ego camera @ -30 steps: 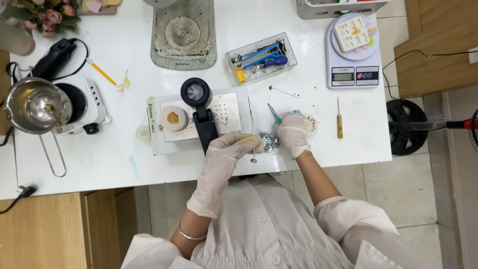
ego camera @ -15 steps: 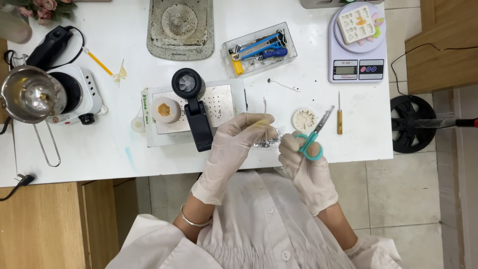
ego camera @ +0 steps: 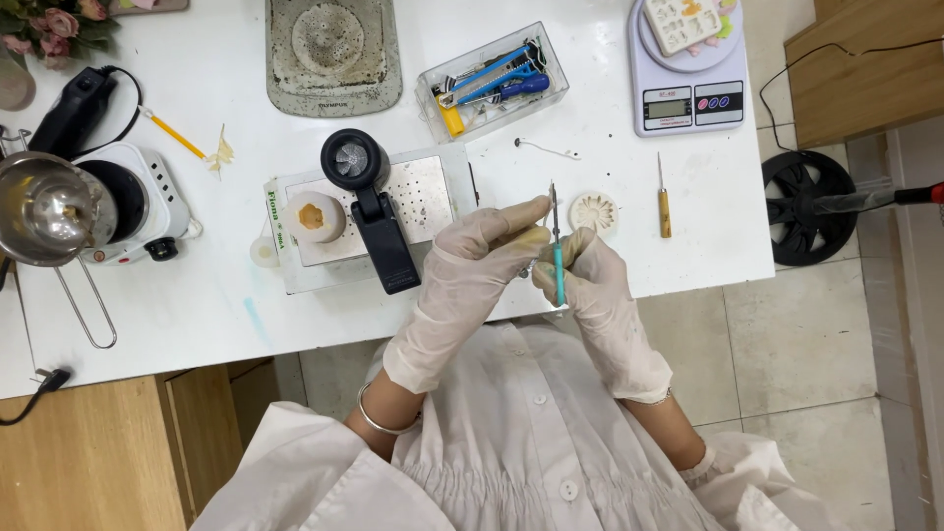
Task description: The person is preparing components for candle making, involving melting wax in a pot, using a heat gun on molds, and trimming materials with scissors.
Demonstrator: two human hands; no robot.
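Both my hands wear pale gloves and meet over the front edge of the white table (ego camera: 197,305). My right hand (ego camera: 600,300) grips a teal-handled tool (ego camera: 559,267) whose thin metal tip points up and away from me. My left hand (ego camera: 477,270) pinches a small pale yellow piece (ego camera: 538,237) between thumb and fingertips, right beside the tool's tip. A round white flower-shaped mould (ego camera: 594,211) lies on the table just beyond my right hand.
A metal plate (ego camera: 428,197) carries a black clamp light (ego camera: 369,202) and a round white piece with an orange centre (ego camera: 315,217). Also here: a wooden-handled awl (ego camera: 665,202), scale (ego camera: 688,98), clear tool box (ego camera: 492,81), hot plate (ego camera: 138,202), metal pot (ego camera: 44,208) and a black fan (ego camera: 801,206) on the floor.
Both hands have drawn back from the table top toward my body. The right hand has turned the teal tool upright beside the left fingertips. The camera view has shifted.
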